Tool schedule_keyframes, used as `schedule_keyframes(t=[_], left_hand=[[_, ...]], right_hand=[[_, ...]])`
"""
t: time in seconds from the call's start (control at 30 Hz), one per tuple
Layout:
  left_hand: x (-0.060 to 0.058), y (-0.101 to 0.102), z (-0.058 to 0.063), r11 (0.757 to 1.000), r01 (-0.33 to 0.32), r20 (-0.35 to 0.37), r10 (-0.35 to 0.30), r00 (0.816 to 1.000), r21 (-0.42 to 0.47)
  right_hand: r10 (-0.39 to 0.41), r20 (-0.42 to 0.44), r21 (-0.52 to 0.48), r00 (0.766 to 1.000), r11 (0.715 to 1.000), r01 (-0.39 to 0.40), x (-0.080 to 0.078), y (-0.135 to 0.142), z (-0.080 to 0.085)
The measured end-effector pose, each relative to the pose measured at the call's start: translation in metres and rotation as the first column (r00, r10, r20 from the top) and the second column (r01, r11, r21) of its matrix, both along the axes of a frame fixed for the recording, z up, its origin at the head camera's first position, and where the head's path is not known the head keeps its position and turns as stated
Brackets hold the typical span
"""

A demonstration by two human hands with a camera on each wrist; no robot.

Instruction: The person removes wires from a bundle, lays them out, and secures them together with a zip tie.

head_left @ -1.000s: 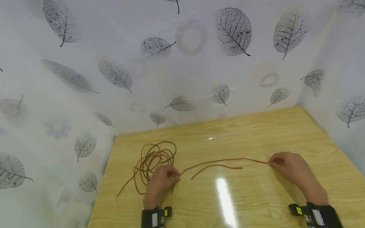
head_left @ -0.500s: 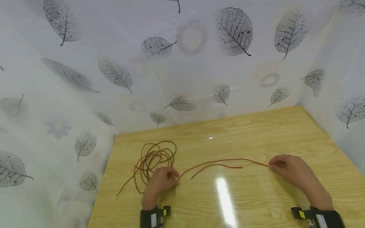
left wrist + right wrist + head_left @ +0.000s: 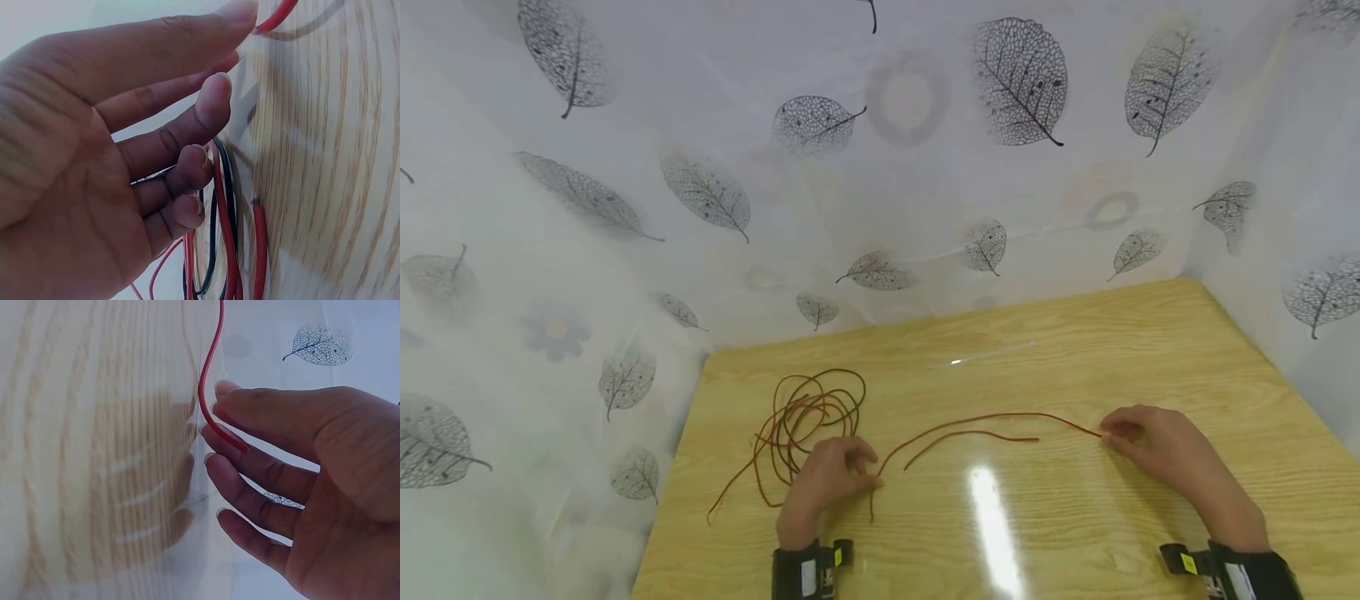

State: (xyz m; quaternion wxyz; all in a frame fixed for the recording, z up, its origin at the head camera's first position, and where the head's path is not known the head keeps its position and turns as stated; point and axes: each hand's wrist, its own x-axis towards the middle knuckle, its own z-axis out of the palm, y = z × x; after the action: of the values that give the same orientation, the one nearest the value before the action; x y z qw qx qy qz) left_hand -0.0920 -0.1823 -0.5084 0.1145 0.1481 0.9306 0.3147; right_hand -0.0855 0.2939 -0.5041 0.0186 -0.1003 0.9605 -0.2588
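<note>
A long red wire (image 3: 985, 417) arcs over the table between both hands. Its left stretch meets the thumb tip of my left hand (image 3: 831, 479), whose thumb and forefinger stand apart. A short tail (image 3: 872, 504) points down from there. In the left wrist view, a red wire end (image 3: 275, 17) shows right at the thumb tip. My right hand (image 3: 1165, 437) holds the long wire's other end at the fingertips. The right wrist view shows this red wire (image 3: 208, 369) bending past the fingertips, its end lying across a finger. A shorter red wire (image 3: 973, 432) lies below the arc.
Loose red and black wires (image 3: 820, 400) lie looped on the wooden table (image 3: 1075, 533), behind and beside my left hand. Another cut red wire end (image 3: 259, 244) shows under that hand's fingers. Leaf-patterned sheeting (image 3: 925, 183) encloses the table at the back and sides.
The left thumb and forefinger have parted slightly and the hand has shifted a little right, the wire's tail swinging right with it. The right hand has dipped slightly with the wire end.
</note>
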Motion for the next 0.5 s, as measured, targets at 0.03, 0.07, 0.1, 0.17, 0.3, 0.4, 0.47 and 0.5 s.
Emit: schedule_keyframes(t=[0.03,0.07,0.1,0.17,0.3,0.4,0.47,0.5], left_hand=[[0.0001,0.0005,0.0000,1.000,0.000,-0.002,0.000,1.000,-0.004],[0.0002,0.0012,0.0002,1.000,-0.003,-0.006,0.003,1.000,-0.005],[0.0003,0.0015,0.0003,1.000,-0.005,-0.015,0.004,1.000,-0.007],[-0.0001,0.0016,0.0004,1.000,-0.013,-0.044,0.012,0.999,-0.009],[-0.0012,0.0001,0.0001,1.000,-0.022,-0.109,0.020,0.994,-0.016],[-0.0017,-0.0022,-0.0006,0.999,-0.024,-0.127,0.021,0.992,-0.026],[-0.0017,-0.0038,-0.0005,0.999,-0.036,-0.126,0.031,0.992,-0.041],[-0.0015,-0.0046,-0.0001,0.998,-0.040,-0.126,0.035,0.991,-0.043]], right_hand=[[-0.001,0.000,0.001,1.000,1.000,0.001,0.0003,-0.0005,-0.0001],[-0.003,0.000,0.000,1.000,1.000,0.003,0.0006,-0.0010,0.0000],[-0.005,0.004,0.000,1.000,1.000,0.005,0.0008,-0.0014,0.0002],[-0.008,0.008,0.004,1.000,1.000,0.008,0.0010,-0.0022,0.0003],[-0.011,0.012,0.014,1.000,1.000,0.011,0.0017,-0.0024,0.0005],[-0.006,0.003,0.024,1.000,1.000,0.006,0.0025,-0.0014,0.0003],[0.002,-0.006,0.029,1.000,1.000,-0.002,0.0031,-0.0004,-0.0004],[0.005,-0.007,0.031,1.000,1.000,-0.005,0.0034,0.0002,-0.0008]])
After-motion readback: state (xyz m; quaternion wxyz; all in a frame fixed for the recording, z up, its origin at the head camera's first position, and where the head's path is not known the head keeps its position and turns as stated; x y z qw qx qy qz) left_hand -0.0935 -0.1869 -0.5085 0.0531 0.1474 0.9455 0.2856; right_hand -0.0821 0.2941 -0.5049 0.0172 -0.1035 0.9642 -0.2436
